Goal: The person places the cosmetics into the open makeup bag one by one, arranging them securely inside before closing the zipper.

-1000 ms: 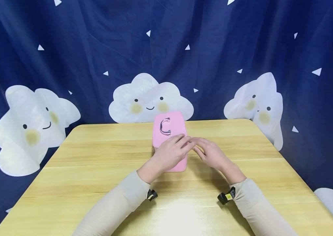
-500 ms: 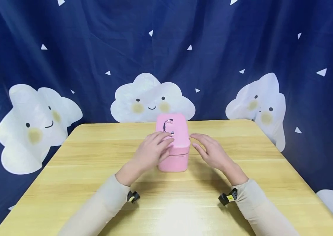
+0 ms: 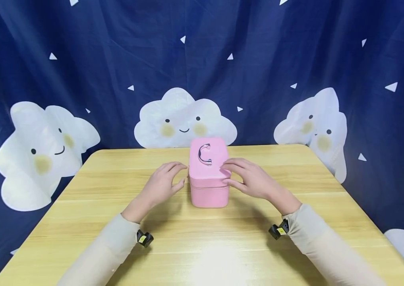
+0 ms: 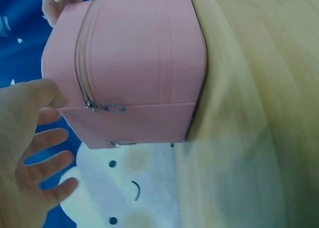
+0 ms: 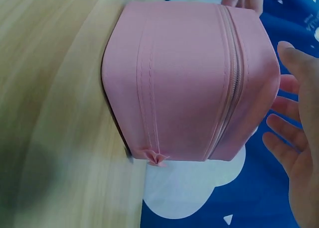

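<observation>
A pink zippered case (image 3: 209,192) stands upright on the table, its lid down, with a silver-coloured handle (image 3: 200,154) on top. To its left is my left hand (image 3: 160,184), fingers spread and slightly bent near the lid's edge. In the left wrist view, a metal zipper pull (image 4: 114,108) hangs at the seam close to that thumb. My right hand (image 3: 255,178) is at the case's right side, fingertips overlapping the lid's edge in the head view; whether they touch is unclear. The right wrist view shows the zipper (image 5: 234,78) running along the seam and a small pink bow-like tab (image 5: 155,157).
The case is on a light wood table (image 3: 98,190). Behind hangs a dark blue curtain (image 3: 202,59) printed with white smiling clouds. Each wrist wears a small black camera, such as the right one (image 3: 278,230).
My left hand has moved from across the case's front and lid to its left side, uncovering it. My right fingers have come slightly left over the lid's edge.
</observation>
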Demonstrator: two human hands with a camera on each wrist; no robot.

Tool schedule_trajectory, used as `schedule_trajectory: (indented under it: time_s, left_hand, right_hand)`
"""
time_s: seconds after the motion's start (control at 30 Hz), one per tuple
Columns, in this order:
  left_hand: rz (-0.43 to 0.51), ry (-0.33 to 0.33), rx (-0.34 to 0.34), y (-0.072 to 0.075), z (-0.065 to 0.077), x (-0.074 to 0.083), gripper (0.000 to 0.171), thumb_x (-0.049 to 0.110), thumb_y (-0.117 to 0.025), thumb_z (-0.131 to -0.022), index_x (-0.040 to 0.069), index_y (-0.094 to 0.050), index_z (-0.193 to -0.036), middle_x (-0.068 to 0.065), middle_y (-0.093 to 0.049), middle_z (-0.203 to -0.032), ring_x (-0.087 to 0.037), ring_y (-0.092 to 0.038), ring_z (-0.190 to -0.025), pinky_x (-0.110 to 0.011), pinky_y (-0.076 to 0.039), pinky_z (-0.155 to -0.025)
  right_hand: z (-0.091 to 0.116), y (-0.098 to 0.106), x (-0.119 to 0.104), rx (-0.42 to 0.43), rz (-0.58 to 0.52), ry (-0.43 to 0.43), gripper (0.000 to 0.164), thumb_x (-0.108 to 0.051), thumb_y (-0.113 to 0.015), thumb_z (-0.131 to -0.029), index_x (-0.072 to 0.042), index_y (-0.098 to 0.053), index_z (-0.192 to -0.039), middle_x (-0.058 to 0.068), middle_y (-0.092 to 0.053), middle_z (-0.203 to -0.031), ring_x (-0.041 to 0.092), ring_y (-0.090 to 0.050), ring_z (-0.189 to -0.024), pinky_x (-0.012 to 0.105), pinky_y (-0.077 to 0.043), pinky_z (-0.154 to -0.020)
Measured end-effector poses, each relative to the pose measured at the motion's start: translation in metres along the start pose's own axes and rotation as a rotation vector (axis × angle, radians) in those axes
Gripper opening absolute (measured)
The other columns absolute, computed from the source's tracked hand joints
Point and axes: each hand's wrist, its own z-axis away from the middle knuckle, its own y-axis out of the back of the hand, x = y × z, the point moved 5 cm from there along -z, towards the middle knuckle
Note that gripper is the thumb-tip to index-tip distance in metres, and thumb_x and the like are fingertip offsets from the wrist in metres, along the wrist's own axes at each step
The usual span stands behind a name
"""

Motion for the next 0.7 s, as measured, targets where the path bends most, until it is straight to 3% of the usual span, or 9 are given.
schedule_trajectory:
  time_s: [0.17,0.27,0.5,0.7]
  left_hand:
    - [0.040,0.076,-0.092,-0.012,0.000,-0.009,0.039,0.031,-0.063,-0.092,0.010,-0.062,-0.125,-0.008,-0.059,-0.131,-0.029,-0.051,-0.124,-0.048,-0.039,-0.106]
    - [0.025,0.094,-0.111,-0.019,-0.002,-0.011,0.034,0.032,-0.063,-0.092,0.010,-0.066,-0.118,-0.009,-0.058,-0.131,-0.030,-0.048,-0.126,-0.047,-0.037,-0.108]
    - [0.014,0.105,-0.103,-0.032,-0.010,-0.012,0.024,0.028,-0.062,-0.091,0.011,-0.070,-0.106,-0.011,-0.061,-0.127,-0.031,-0.051,-0.122,-0.047,-0.038,-0.107]
    - [0.034,0.101,-0.050,-0.040,-0.012,-0.015,0.014,0.021,-0.064,-0.089,0.012,-0.068,-0.098,-0.007,-0.067,-0.116,-0.029,-0.058,-0.112,-0.043,-0.044,-0.101]
  right_hand:
    - [-0.009,-0.002,-0.002,-0.054,0.016,0.040,0.044,-0.037,-0.070,-0.089,-0.008,-0.065,-0.122,0.007,-0.062,-0.123,0.024,-0.055,-0.119,0.041,-0.041,-0.104]
    - [-0.013,-0.002,-0.003,-0.069,0.017,0.065,0.043,-0.036,-0.071,-0.089,-0.008,-0.065,-0.122,0.006,-0.062,-0.123,0.024,-0.055,-0.119,0.041,-0.041,-0.104]
    - [-0.017,-0.007,0.000,-0.106,0.038,0.071,0.044,-0.036,-0.069,-0.090,-0.009,-0.064,-0.124,0.008,-0.060,-0.127,0.025,-0.054,-0.121,0.042,-0.041,-0.105]
    - [-0.017,-0.012,0.003,-0.130,0.059,0.066,0.045,-0.038,-0.067,-0.092,-0.010,-0.064,-0.126,0.007,-0.058,-0.130,0.026,-0.053,-0.123,0.043,-0.042,-0.104]
